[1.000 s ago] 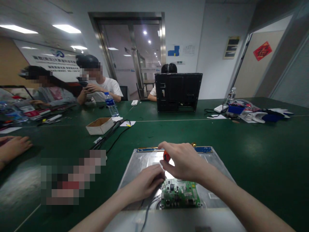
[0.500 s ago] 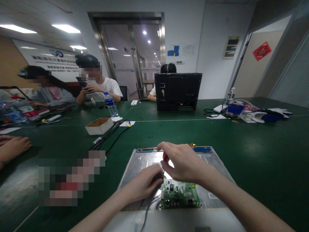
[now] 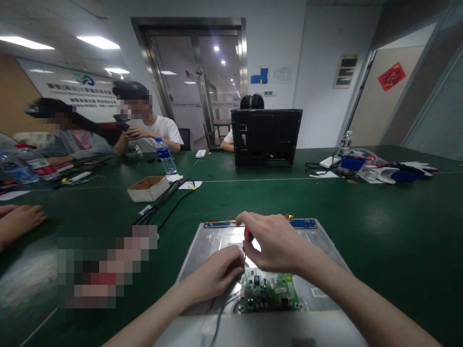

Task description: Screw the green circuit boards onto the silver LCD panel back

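My right hand [image 3: 277,241] is closed around the red and black handle of a screwdriver [image 3: 248,234], held upright with its thin shaft pointing down. The shaft ends near the upper left corner of a green circuit board [image 3: 269,291]. That board lies on the metal back of a flat display panel [image 3: 325,260], which has a narrow blue board strip [image 3: 306,223] along its far edge. My left hand [image 3: 222,270] rests on the panel beside the board's left edge, its fingers curled in close to the screwdriver tip. What those fingertips grip, if anything, is hidden. A grey cable [image 3: 219,318] runs from the board's left side toward me.
A small open box [image 3: 148,189] and black cables [image 3: 164,200] lie on the green table to the left, near a water bottle [image 3: 165,156]. A black monitor housing [image 3: 266,138] stands opposite. Gloves [image 3: 383,173] are heaped at right. Another person's hand [image 3: 21,221] rests at far left.
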The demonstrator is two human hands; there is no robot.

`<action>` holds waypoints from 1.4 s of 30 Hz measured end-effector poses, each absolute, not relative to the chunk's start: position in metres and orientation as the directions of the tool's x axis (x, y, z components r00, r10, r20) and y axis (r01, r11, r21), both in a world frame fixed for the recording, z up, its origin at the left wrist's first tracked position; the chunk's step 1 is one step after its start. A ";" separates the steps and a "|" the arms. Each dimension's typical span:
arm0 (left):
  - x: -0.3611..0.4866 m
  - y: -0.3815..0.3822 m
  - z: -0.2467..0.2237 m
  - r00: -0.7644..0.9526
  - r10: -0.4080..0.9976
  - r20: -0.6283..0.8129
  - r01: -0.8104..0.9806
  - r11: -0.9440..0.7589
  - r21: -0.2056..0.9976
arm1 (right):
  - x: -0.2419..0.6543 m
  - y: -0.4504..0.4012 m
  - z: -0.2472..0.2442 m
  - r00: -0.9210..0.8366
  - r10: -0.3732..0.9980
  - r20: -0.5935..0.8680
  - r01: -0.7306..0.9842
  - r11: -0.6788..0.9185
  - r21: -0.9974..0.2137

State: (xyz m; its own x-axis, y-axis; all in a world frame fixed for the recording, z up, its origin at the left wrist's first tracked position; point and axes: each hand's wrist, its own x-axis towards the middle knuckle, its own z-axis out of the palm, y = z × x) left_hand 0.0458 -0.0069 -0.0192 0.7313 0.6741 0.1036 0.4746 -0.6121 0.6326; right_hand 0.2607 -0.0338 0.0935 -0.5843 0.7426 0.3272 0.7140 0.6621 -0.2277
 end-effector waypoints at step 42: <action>0.045 -0.007 -0.022 0.725 0.675 0.134 0.473 -0.630 0.616 | 0.259 -0.031 0.090 -0.556 0.755 0.349 0.752 0.635 -0.175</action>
